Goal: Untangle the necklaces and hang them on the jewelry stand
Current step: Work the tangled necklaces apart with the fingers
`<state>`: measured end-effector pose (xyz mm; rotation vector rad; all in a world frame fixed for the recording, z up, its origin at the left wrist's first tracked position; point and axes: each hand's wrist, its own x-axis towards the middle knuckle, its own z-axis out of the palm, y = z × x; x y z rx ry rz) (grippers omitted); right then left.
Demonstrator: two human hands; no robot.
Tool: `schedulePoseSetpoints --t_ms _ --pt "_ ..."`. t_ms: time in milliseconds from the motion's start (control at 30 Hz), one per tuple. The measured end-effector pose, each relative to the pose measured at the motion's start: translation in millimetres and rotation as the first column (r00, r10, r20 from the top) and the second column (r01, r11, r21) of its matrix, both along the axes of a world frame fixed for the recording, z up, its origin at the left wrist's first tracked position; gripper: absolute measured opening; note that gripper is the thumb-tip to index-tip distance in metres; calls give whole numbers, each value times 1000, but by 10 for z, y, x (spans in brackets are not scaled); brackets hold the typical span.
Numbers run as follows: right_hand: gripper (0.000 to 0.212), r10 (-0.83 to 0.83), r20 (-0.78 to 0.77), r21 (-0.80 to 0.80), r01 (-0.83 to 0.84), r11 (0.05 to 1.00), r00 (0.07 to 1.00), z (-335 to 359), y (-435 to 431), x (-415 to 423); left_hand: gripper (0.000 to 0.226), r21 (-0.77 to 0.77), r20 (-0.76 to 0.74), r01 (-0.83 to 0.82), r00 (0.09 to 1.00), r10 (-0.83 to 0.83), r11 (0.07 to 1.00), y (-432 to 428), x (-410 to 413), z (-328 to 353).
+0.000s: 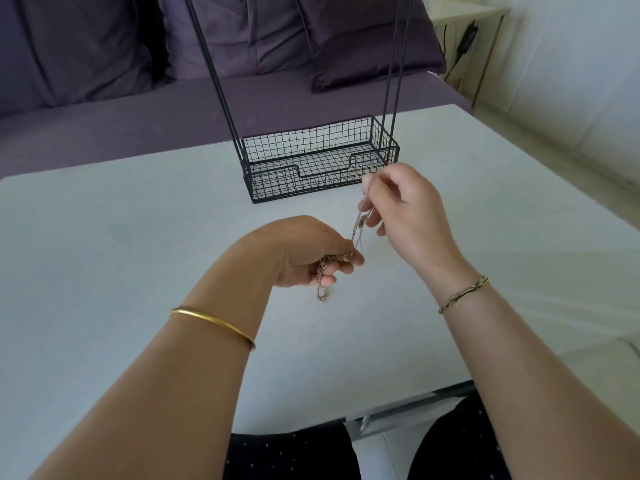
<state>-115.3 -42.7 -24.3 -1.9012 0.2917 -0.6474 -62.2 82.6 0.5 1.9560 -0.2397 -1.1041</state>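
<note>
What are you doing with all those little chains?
A person sits at a white table, working on a tangle of thin necklaces. The left hand grips the bunched chains, with a loop dangling below it. The right hand pinches one strand and holds it up and away from the bunch. The black wire jewelry stand waits just behind the hands; its top is out of view, so whether anything hangs there cannot be told.

Both bare forearms reach forward and angle in toward each other. Her left hand sits lower, knuckles up, its fingers curled round a bunch of the necklaces. The right hand is held higher and farther out, fingertips pinching a strand, the lower fingers loosely bent.
</note>
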Motion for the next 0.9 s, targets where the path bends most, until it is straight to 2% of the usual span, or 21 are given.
schedulePoseSetpoints --t_ms 167,300,400,600,733,900 --pt "28 15 -58 141 -7 990 998 23 -12 -8 17 -46 42 -94 994 96 995 -15 44 -26" --pt "33 32 -130 287 7 958 991 46 -20 -2 14 -163 106 -181 974 199 970 -10 93 -42" --pt "35 72 -178 353 -4 936 981 56 -16 -7 16 -276 77 -236 961 266 932 -13 99 -26" --pt "35 80 -247 338 9 941 966 61 -23 -21 27 -434 53 -373 898 437 820 -40 100 29" --pt "34 46 -244 326 38 944 969 69 -36 -39 33 -421 62 -441 857 511 792 -28 119 10" --pt "28 -59 -182 203 96 974 982 58 -58 -42 19 -397 42 -506 824 566 766 -3 120 13"
